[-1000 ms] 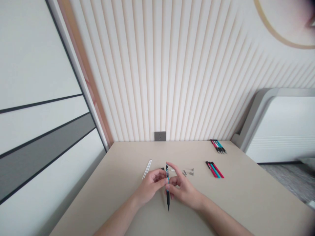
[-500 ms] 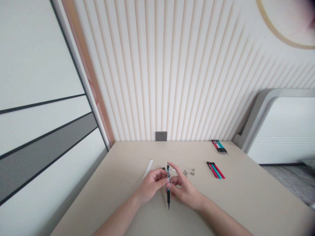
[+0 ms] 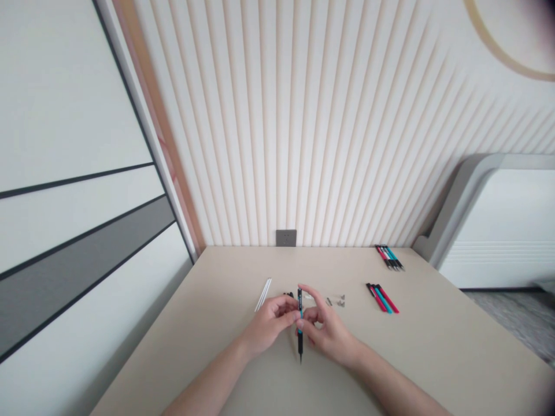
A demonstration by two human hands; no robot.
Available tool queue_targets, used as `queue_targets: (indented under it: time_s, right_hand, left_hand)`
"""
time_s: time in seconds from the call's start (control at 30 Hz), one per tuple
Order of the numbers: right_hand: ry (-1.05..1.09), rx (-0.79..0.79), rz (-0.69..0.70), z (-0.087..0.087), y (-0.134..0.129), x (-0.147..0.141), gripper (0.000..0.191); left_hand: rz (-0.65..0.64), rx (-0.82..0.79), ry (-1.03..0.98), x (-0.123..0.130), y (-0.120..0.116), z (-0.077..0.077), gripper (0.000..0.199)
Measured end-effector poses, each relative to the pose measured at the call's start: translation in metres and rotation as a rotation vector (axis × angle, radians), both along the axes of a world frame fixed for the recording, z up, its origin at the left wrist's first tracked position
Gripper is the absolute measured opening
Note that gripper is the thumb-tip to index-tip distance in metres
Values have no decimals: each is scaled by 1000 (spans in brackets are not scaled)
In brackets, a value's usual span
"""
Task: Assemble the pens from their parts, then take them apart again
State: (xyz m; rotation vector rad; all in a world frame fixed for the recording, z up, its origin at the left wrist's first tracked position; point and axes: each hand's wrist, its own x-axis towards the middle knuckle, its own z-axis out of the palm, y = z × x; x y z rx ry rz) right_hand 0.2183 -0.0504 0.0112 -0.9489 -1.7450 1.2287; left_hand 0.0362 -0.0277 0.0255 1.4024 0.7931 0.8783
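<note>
Both hands hold one upright black and blue pen (image 3: 300,344), its tip pointing down toward the near side of the table. My left hand (image 3: 271,320) pinches the barrel from the left with thumb and fingers. From the right, my right hand (image 3: 327,329) grips the barrel with its thumb and fingers, while its index finger rests on the pen's top end. Just behind my left hand lie small black parts (image 3: 289,294), partly hidden by the fingers. Small metal parts (image 3: 341,301) lie beyond my right hand.
White thin rods (image 3: 262,294) lie left of centre on the beige table (image 3: 182,346). Red and blue barrels (image 3: 382,299) lie at the right, with several pens (image 3: 389,258) behind them near the back edge. A dark socket (image 3: 286,238) is on the wall.
The view has shifted slightly, so the table and hands sit a little differently in the picture. Both hands keep their hold on the pen, which looks slightly turned.
</note>
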Motion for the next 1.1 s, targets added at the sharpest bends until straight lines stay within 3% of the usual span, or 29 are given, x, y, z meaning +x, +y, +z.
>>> queue_targets:
  time_s: [0.2,0.4,0.47,0.6,0.77,0.87,0.97,1.1]
  right_hand:
    - [-18,34,27,1,1,1,61]
    - [58,67,7,-6,4,-2,77]
    - [31,108,-18,-6,7,-1,67]
    - [-146,195,-104,3,13,6,23]
    - [-245,266,-188,14,16,12,21]
    - [-305,337,-359,13,28,25,24]
    - [-456,346,-639,12,51,57,30]
    - [-851,87,-919,11,86,124,34]
  left_hand:
    - [-13,5,11,0,1,-1,18]
    - [79,5,-35,-3,2,0,25]
    - [139,31,-79,-6,4,0,25]
    - [247,98,-122,-9,9,0,25]
    - [328,174,-4,-9,13,-3,33]
    - [401,329,203,-13,15,-7,32]
    - [301,642,465,-17,15,-11,21]
    - [163,911,637,-14,12,-13,20]
